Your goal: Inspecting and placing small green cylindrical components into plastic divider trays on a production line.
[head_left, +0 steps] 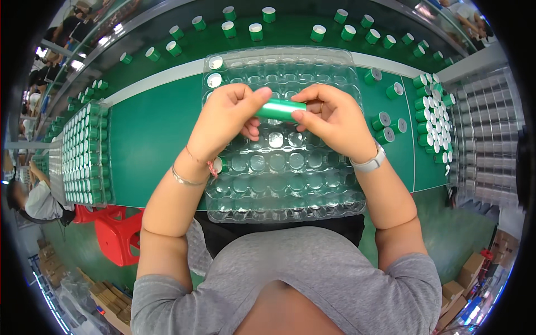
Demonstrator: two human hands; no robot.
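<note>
A shiny green cylinder [282,110] lies level in the air between my hands, above a transparent plastic tray [279,215] with rows of round pockets. My left hand [223,114] pinches its left end with thumb and fingers. At the other end, my right hand [338,120] grips it between thumb and fingers. Two white-topped green cylinders [214,81] stand in the tray's far left pockets. Another cylinder [219,164] shows partly beside my left wrist. Right of the tray, several loose cylinders with grey ends [381,120] rest on the green table.
At the left stands a tray packed with white-topped cylinders [86,153]. A dense group of cylinders [432,120] is at the right, beside stacked transparent trays [483,134]. More cylinders [255,32] line the green strip beyond the table. A red stool [117,234] and another person [42,198] are at left.
</note>
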